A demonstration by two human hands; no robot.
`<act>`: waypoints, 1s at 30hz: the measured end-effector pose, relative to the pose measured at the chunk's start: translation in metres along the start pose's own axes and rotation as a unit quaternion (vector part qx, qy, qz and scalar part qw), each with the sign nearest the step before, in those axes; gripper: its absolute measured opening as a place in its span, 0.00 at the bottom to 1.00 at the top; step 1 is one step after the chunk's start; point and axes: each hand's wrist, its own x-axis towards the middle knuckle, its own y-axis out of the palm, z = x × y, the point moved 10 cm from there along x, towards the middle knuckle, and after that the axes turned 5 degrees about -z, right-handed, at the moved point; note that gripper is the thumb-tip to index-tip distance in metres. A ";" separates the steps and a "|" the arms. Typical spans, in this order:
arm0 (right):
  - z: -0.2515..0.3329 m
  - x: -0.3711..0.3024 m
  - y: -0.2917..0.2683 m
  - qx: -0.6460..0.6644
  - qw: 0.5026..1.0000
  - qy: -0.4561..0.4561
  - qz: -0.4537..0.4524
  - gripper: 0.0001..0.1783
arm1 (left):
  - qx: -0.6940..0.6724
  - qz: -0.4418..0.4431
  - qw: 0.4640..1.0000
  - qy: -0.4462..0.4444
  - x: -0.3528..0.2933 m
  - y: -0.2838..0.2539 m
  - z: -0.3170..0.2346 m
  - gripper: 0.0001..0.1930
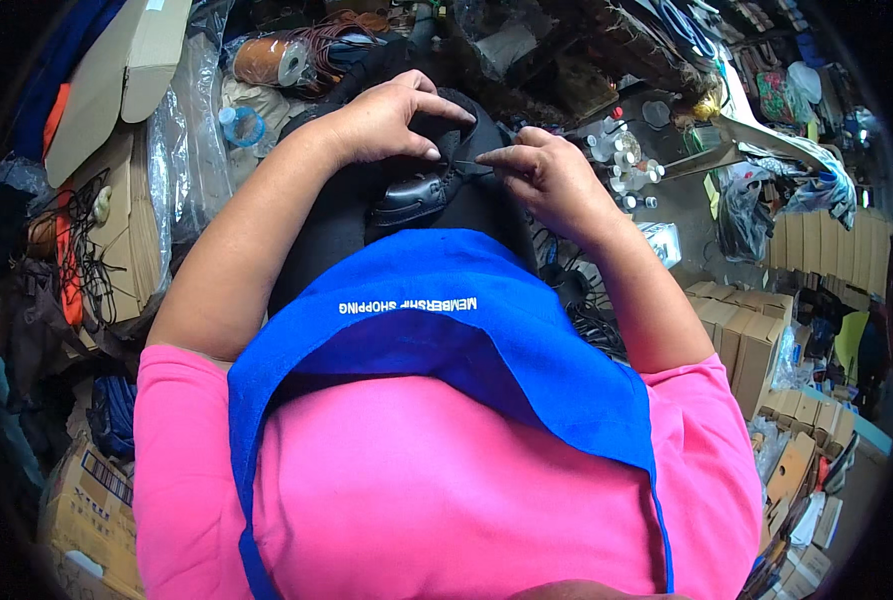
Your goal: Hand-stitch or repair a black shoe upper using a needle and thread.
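A black leather shoe (412, 203) rests on my lap, its shiny toe toward me and its dark opening farther away. My left hand (384, 122) is on the shoe's far left side, with its thumb and fingers closed on the upper's edge. On the right of the shoe, my right hand (549, 178) has its fingers pinched together close to the upper. Something thin and needle-like shows at its fingertips against the shoe, too small to name. A blue apron (446, 265) covers my lap's near side.
A spool of orange-brown thread (270, 62) and a clear blue-tinted plastic cup (240, 126) lie at the far left. Several small bottles (621, 160) stand right of my right hand. Stacked cardboard boxes (741, 330) are at the right, flattened cardboard (116, 220) at the left.
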 end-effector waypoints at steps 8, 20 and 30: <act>0.020 0.004 -0.004 -0.051 0.999 -0.013 -0.007 0.14 | -0.015 -0.005 1.000 -0.008 -0.001 0.001 0.002 0.31; -0.037 0.010 0.032 0.206 0.975 0.063 0.061 0.16 | -0.010 -0.017 1.000 0.016 0.002 0.000 0.002 0.31; -0.053 0.014 0.053 0.329 0.934 0.080 0.115 0.14 | -0.027 -0.007 1.000 0.011 0.003 0.004 0.005 0.30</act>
